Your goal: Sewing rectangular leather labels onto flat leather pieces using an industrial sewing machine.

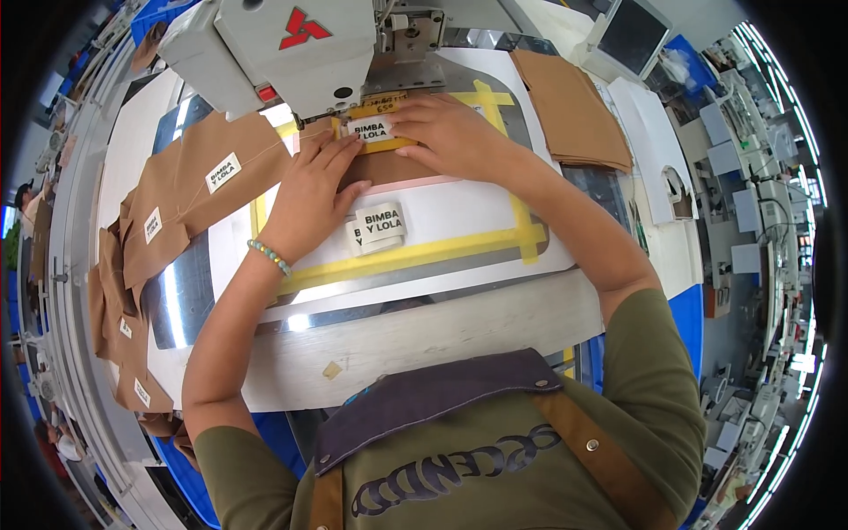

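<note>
A white label [371, 130] with dark print sits in the opening of a yellow template [389, 146], over a brown fabric piece [380, 170]. My left hand [314, 181] lies flat on the brown fabric, fingers stretched toward the label's left side and thumb apart. Over the template's right part rests my right hand [455, 137], its fingers extended and spread from the thumb, touching the label's edge. Both hands are open and press from above. Close in front of them, a roll of printed white label tape [382, 223] stands on the white work sheet [442, 212].
A white sewing machine head [291, 44] overhangs the work at the back. Labelled brown pieces [181, 181] trail off the table's left side. At the back right lie stacked brown pieces [570, 106] and a screen [629, 37]. Yellow tape [406, 254] borders the sheet.
</note>
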Tool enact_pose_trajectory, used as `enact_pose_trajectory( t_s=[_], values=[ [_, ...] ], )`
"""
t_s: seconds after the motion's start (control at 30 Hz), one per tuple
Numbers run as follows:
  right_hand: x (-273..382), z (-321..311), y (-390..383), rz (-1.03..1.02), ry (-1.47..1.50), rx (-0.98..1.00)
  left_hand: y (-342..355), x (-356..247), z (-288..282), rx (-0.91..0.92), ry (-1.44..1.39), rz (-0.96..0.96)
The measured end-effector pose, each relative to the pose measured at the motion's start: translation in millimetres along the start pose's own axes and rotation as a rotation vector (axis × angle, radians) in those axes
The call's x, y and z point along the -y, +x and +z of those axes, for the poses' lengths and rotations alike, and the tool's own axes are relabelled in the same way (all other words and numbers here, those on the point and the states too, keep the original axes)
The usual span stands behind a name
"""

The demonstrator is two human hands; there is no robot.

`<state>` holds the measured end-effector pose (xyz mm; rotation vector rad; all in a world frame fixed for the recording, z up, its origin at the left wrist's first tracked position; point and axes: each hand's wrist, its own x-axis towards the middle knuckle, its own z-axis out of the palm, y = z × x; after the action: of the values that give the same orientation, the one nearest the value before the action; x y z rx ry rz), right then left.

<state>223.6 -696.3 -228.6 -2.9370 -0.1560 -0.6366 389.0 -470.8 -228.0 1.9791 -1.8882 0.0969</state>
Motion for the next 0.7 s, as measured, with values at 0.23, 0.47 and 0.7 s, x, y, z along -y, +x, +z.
enact_pose_trajectory(
  t_s=[0.23, 0.47, 0.7],
  values=[
    [11.6, 8.7, 21.0, -0.031, -0.048, 0.122, -5.6, -3.9, -12.6, 0.002, -0.112, -0.02],
    [6.7, 8.3, 21.1, -0.049, -0.013, 0.14, -17.8, 15.7, -20.0, -0.004, -0.056, -0.085],
    [7.4, 8.6, 23.2, -0.044, -0.008, 0.161, -17.7, 25.1, -21.4, 0.012, -0.007, -0.05]
  ],
)
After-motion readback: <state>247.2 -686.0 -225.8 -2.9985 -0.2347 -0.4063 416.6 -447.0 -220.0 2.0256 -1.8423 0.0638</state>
